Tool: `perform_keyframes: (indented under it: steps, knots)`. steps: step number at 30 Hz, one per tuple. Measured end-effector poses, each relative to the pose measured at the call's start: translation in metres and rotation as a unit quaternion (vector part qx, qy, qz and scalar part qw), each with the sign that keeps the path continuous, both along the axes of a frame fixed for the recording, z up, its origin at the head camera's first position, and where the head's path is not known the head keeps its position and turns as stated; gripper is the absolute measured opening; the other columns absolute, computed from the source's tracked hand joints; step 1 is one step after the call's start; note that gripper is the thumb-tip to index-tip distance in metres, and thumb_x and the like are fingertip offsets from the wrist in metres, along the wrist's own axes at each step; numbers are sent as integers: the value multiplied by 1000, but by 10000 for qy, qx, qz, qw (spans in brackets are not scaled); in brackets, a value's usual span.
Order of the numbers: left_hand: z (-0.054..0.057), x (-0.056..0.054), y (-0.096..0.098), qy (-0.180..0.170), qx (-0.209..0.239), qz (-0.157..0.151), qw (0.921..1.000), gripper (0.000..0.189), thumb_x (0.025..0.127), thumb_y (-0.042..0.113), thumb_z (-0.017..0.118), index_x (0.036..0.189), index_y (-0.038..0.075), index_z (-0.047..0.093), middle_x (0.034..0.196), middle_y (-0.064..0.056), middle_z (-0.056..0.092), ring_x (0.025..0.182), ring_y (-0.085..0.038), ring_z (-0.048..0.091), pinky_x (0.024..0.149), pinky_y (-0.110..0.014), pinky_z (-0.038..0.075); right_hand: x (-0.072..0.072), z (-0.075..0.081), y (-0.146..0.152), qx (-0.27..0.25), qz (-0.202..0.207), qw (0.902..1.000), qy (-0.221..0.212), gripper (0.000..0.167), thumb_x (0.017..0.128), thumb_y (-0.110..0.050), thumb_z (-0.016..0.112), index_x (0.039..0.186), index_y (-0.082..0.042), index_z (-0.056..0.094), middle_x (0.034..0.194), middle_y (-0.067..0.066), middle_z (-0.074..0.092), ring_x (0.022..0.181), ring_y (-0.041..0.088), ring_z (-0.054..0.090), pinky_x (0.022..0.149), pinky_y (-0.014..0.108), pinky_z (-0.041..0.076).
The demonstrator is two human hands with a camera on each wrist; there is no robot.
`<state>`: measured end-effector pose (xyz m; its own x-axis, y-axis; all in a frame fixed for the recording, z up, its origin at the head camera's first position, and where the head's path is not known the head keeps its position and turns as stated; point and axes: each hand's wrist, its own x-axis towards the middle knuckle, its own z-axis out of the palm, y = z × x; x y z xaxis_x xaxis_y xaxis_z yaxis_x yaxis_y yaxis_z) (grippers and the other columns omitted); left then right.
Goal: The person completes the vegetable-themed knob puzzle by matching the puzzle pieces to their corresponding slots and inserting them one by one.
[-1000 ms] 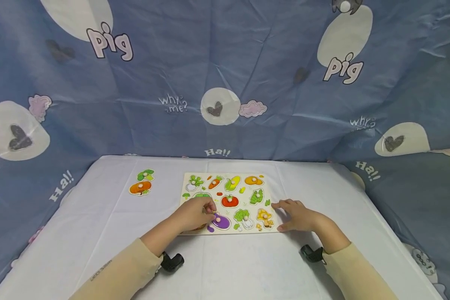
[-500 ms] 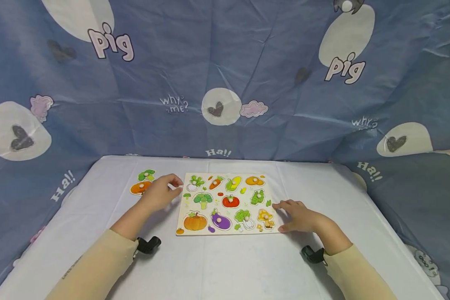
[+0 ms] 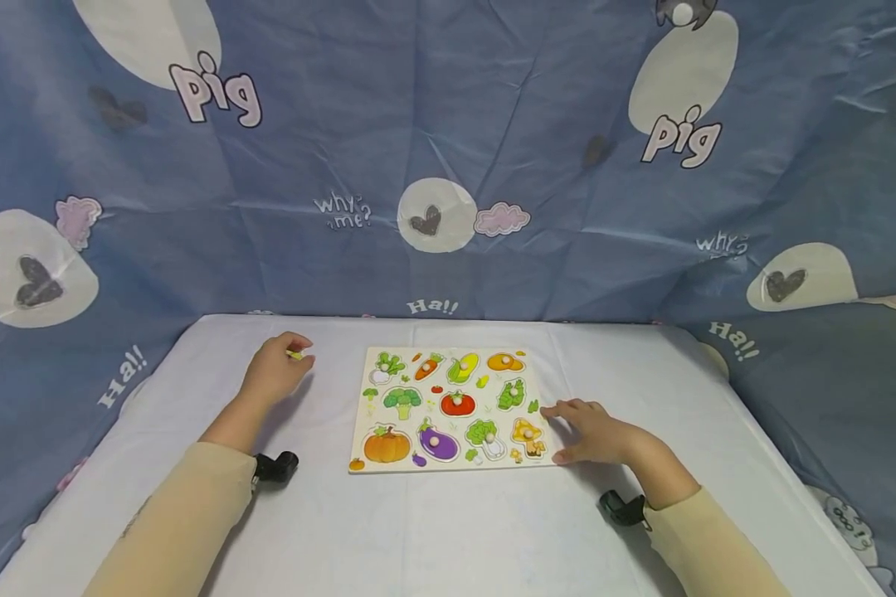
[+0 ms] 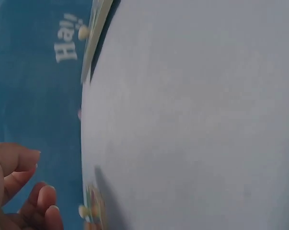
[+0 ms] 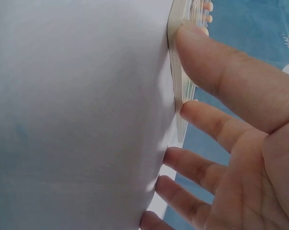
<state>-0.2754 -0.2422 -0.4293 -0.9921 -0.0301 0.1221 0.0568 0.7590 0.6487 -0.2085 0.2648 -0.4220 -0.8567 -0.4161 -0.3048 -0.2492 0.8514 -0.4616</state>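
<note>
My left hand (image 3: pixel 276 369) is at the left of the table, fingers loosely bent. A yellow-green bit of the broccoli piece (image 3: pixel 294 355) shows at its fingertips; the rest is hidden behind the hand. In the left wrist view, nothing shows between thumb and fingers, and a knobbed puzzle piece (image 4: pixel 97 206) is beyond them. The wooden vegetable puzzle board (image 3: pixel 455 468) lies mid-table, with knobbed pieces such as an eggplant (image 3: pixel 440 446) and a tomato (image 3: pixel 459 405). Its broccoli and pumpkin spots have no knob. My right hand (image 3: pixel 593 431) touches the board's right edge with thumb and index finger.
A white cloth (image 3: pixel 448 539) covers the table. Behind it hangs a blue printed curtain (image 3: pixel 343 265), which also closes both sides. A dark wrist camera (image 3: pixel 276 467) is strapped to the left wrist, another (image 3: pixel 622 507) to the right.
My left hand has moved off the board to the left, over the loose broccoli and pumpkin pieces, which it now mostly hides. My right hand has stayed at the board's edge.
</note>
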Motion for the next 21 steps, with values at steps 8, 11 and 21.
perform_keyframes:
  steps: [8,11,21]
  knots:
    - [0,-12,-16,-460,123,506,9976,40,99,16,57,134,-4,53,138,-32,48,123,-50,47,100,-60,41,1,0,0,33,-16,10000,42,78,81,-35,83,147,-13,49,154,26,34,140,51,27,106,71,29]
    - [-1,-16,-18,-545,3,592,9968,41,99,17,57,134,-4,53,138,-32,48,126,-49,46,102,-59,40,1,0,0,47,-22,10000,27,78,81,-35,83,148,-13,49,155,26,33,140,50,26,106,71,29]
    - [-8,-27,-23,-956,-50,652,9933,38,100,17,55,132,-6,53,133,-31,51,120,-47,51,99,-55,44,-1,-1,0,75,-49,10000,-20,80,81,-37,83,149,-14,47,157,25,31,141,50,24,106,71,27]
